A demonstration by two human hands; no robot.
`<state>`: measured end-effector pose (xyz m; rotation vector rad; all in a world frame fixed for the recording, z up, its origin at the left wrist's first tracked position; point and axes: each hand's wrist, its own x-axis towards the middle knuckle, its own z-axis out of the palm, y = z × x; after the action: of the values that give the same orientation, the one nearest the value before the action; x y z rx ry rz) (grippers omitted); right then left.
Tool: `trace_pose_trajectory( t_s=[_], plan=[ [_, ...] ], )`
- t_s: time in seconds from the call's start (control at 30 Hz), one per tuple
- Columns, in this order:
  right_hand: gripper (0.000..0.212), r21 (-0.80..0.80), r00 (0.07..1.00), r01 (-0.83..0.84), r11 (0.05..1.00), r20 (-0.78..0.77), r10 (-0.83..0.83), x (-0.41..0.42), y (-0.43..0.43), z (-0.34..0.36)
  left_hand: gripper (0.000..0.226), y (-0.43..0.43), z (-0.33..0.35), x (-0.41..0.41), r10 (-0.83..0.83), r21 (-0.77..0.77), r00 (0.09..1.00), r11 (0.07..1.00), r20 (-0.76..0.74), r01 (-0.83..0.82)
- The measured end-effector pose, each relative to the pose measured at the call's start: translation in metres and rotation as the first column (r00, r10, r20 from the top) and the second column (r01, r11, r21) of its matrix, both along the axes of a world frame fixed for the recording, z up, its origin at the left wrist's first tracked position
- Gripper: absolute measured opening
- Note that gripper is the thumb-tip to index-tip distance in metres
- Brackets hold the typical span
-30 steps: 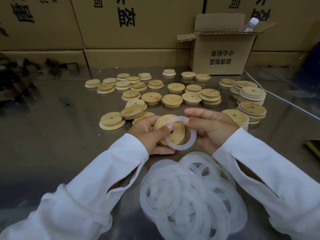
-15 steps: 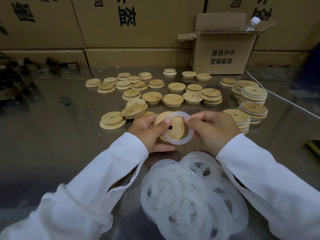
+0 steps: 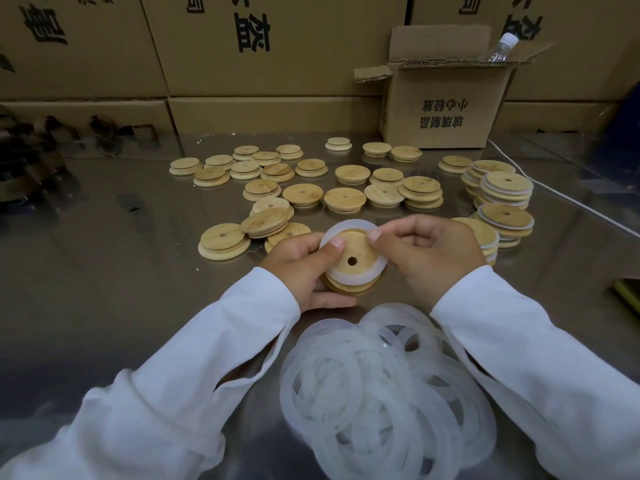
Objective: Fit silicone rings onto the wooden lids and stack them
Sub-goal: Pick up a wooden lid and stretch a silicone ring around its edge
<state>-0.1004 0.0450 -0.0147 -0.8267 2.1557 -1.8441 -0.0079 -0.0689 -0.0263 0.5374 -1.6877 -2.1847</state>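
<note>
Left hand (image 3: 298, 263) grips lid (image 3: 360, 244); right hand (image 3: 429, 252) pinches ring (image 3: 346, 227).

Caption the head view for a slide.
Left hand grips a wooden lid while right hand pinches a silicone ring onto it, loose rings piled nearer, finished stacks at right.

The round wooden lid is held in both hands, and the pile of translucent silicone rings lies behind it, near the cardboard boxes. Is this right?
No. The head view shows the pile of translucent silicone rings in front of the round wooden lid, nearer the person.
</note>
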Motion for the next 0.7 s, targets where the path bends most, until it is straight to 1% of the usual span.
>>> trace_pose_trajectory(
  t_s=[0.13, 0.23, 0.43, 0.7],
  plan=[
    [0.010, 0.000, 1.000, -0.004, 1.000, 0.026, 0.004, 0.0002, -0.0018, -0.0015, 0.012, -0.0007, -0.0007, 0.0001, 0.001, -0.027, 1.000, 1.000, -0.005, -0.001],
    [0.013, -0.016, 0.999, 0.018, 1.000, 0.028, -0.018, 0.0007, -0.0032, -0.0023, 0.012, 0.0001, -0.0014, 0.0007, -0.013, -0.058, 1.000, 0.998, -0.021, 0.012],
    [0.016, -0.043, 0.999, 0.020, 0.999, -0.042, -0.022, -0.0003, -0.0024, -0.0035, 0.011, 0.0008, -0.0025, 0.0014, -0.037, -0.126, 0.998, 0.992, -0.045, 0.031],
    [0.016, -0.086, 0.995, 0.002, 0.996, -0.098, -0.010, -0.0007, -0.0026, -0.0029, 0.012, -0.0029, -0.0044, 0.0015, -0.021, -0.194, 0.996, 0.981, -0.091, 0.003]
  ],
)
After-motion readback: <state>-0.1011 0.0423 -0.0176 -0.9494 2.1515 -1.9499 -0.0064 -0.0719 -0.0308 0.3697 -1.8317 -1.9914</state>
